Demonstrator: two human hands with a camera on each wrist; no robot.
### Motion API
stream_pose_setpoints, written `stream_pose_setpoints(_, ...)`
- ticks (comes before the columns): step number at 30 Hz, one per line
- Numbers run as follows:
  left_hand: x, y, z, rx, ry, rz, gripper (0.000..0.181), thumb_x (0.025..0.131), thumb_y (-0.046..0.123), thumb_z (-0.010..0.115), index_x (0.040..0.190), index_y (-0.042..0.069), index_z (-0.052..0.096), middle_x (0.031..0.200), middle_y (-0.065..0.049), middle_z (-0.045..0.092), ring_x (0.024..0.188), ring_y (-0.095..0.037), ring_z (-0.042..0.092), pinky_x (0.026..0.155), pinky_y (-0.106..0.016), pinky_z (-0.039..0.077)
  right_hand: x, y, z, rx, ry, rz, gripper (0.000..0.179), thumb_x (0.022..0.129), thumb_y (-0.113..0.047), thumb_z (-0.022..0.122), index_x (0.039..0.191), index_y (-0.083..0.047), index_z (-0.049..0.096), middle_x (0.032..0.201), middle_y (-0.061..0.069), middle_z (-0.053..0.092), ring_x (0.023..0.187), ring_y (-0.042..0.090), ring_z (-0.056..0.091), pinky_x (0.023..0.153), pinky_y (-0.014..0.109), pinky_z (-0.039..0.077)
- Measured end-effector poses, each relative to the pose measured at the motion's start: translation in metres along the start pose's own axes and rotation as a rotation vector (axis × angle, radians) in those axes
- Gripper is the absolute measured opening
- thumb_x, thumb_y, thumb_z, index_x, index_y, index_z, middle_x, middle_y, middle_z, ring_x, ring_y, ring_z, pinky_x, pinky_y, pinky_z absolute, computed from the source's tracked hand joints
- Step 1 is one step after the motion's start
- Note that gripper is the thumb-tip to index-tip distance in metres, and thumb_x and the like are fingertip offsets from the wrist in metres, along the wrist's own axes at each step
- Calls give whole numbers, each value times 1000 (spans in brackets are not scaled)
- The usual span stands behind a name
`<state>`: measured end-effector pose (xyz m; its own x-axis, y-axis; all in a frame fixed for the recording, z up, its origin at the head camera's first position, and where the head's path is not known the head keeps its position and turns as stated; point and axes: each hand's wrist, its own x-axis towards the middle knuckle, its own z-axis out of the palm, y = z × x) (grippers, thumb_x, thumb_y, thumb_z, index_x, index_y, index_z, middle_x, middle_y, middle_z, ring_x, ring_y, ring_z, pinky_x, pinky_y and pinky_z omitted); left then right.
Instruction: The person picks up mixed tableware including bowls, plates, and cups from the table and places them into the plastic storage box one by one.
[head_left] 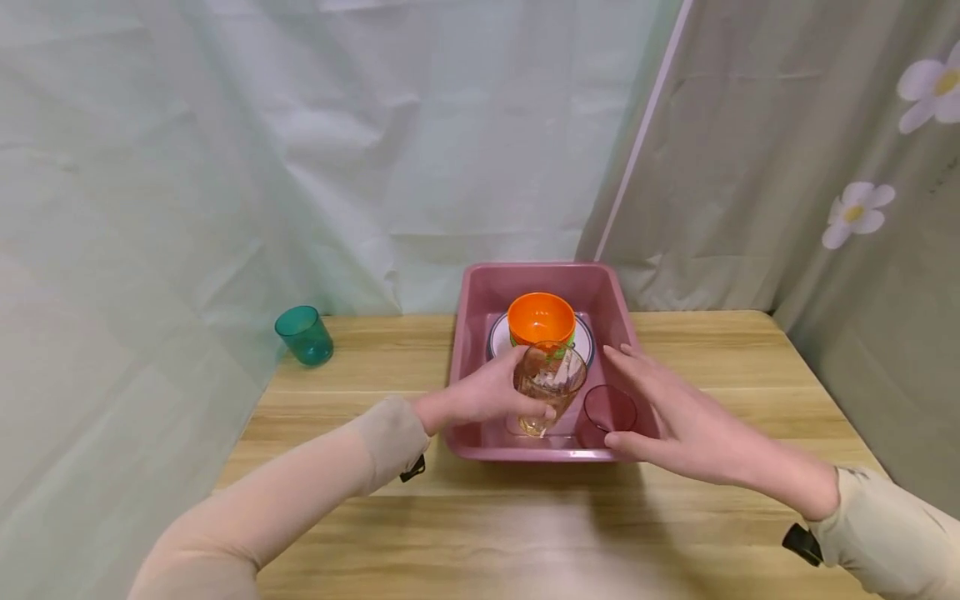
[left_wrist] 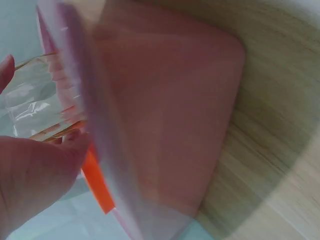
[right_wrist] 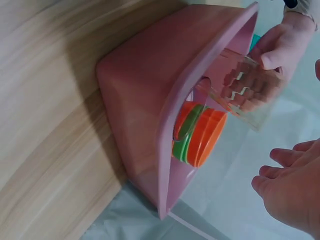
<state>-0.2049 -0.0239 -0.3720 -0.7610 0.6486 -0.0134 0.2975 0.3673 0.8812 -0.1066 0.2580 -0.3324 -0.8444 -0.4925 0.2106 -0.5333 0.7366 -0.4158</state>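
My left hand [head_left: 491, 393] grips a clear, amber-tinted glass [head_left: 553, 379] by its side, holding it over the front of a pink basin [head_left: 525, 455]. The right wrist view shows this glass tilted, its lower end inside the basin's rim. My right hand [head_left: 686, 421] is over the basin's right side, thumb and fingers spread, holding nothing. Below it, inside the basin, stands a reddish see-through glass [head_left: 609, 408]. Farther back in the basin, an orange bowl [head_left: 542, 315] is stacked with a green bowl [right_wrist: 189, 125] on a white, dark-rimmed plate [head_left: 498, 340].
A teal glass [head_left: 304, 335] stands at the back left of the wooden table [head_left: 375, 358]. Pale curtains [head_left: 420, 150] hang right behind the table and along both sides. The basin sits near the table's back edge.
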Motion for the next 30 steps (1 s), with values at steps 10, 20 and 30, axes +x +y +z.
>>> stream_pose_setpoints(10, 0, -9, 9, 53, -49, -41, 85, 73, 19, 95, 143, 10, 47, 132, 0, 60, 121, -15, 55, 109, -34, 41, -15, 0, 7, -55, 6, 12, 93, 90, -60, 70, 164, -29, 23, 167, -1, 26, 153, 30, 26, 113, 61, 34)
stream_pose_setpoints(20, 1, -11, 16, 92, -58, -65, 90, 73, 14, 95, 147, 13, 43, 137, 1, 55, 124, -15, 53, 111, -34, 41, -18, 4, 8, -59, -3, 15, 92, 91, -60, 70, 164, -23, 27, 167, 1, 28, 150, 37, 29, 111, 63, 36)
stream_pose_setpoints(30, 2, -11, 20, 79, -66, -81, 87, 74, 11, 93, 145, 12, 45, 135, 1, 56, 121, -15, 54, 108, -33, 43, -20, 8, 12, -86, 9, -2, 91, 91, -58, 71, 163, -22, 28, 165, 1, 32, 150, 36, 30, 112, 60, 35)
